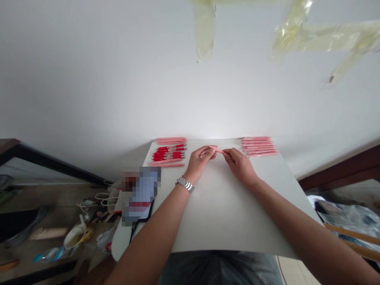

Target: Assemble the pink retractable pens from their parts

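Note:
A slim pink pen (219,150) is held between both hands above the far half of the white table (225,221). My left hand (201,159), with a metal watch (185,183) on its wrist, is closed on the pen's left end. Thumb and fingers of my right hand (239,166) pinch the right end. Left of my hands lie several red pens (169,154), with pink pens (171,140) behind them and more pink ones (166,163) in front. Right of my hands is a row of pink pens (258,147) that look wrapped in clear plastic.
A blurred-out phone-like device (144,198) with a cable lies at the table's left edge. White wall (166,79) with yellowish tape (204,31) rises behind the table. Floor clutter on the left includes a cup (75,236) and a plastic bottle (50,255). Plastic bags (353,215) lie at right.

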Motion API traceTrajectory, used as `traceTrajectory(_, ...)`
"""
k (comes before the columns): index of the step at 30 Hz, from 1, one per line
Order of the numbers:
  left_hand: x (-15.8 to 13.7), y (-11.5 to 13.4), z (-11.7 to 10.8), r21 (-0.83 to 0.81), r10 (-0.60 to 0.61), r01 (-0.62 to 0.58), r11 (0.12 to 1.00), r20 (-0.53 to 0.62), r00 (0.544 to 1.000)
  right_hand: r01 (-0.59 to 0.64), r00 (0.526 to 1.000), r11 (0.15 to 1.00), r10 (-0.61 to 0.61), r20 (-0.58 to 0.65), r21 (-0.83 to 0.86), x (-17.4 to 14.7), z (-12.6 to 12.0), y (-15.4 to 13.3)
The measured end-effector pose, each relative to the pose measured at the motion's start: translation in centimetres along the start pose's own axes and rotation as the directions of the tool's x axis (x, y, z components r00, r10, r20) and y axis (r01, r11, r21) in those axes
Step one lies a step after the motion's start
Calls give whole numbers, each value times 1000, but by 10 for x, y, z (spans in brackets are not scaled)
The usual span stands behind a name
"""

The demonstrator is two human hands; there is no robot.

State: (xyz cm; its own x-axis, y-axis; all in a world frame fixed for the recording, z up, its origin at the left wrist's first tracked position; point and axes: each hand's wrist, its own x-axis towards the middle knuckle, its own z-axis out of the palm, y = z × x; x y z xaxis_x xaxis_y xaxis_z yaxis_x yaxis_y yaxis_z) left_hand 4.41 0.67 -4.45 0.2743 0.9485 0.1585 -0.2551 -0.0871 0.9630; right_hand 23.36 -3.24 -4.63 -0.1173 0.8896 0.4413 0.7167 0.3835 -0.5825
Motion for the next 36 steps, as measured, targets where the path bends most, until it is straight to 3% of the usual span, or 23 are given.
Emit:
traceTrajectory(16, -1, 0, 1, -12, 16, -16, 1000, 1, 1000, -62, 997, 998, 61, 44, 30, -2, 3, 1)
traceTrajectory(25, -4, 7, 5, 4, 38, -38, 999, -5, 999, 114, 993, 991, -115, -11, -66, 2, 2, -1)
traceTrajectory(36, -2, 1, 1, -27, 13, -14, 1000, -30, 999, -13, 1000, 1000, 13, 25, 18, -2, -1, -3)
